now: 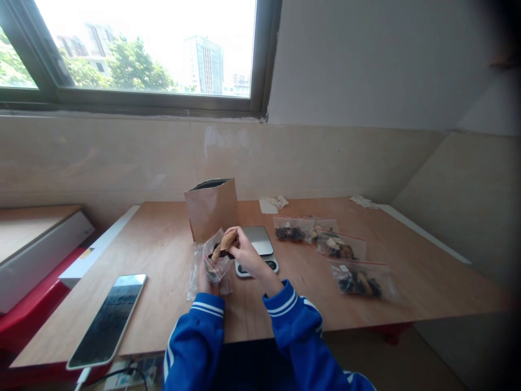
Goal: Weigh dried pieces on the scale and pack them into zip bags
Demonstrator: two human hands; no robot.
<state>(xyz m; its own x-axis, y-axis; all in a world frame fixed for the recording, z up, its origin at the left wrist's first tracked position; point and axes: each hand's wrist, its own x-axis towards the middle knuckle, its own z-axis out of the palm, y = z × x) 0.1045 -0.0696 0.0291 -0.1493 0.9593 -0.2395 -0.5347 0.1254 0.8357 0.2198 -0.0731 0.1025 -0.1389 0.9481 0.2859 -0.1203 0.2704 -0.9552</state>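
Note:
My left hand grips a small clear zip bag from below, holding it up off the wooden table. My right hand pinches a tan, dried-looking piece at the mouth of that bag; dark pieces show inside. Both sleeves are blue with white stripes. Just behind my hands stands an open brown paper pouch, and a small digital scale lies right of the bag.
Three filled zip bags lie in a row to the right of the scale. A phone lies face up at the front left. Crumpled white tissues sit near the back wall. A white box edge borders the table's left side.

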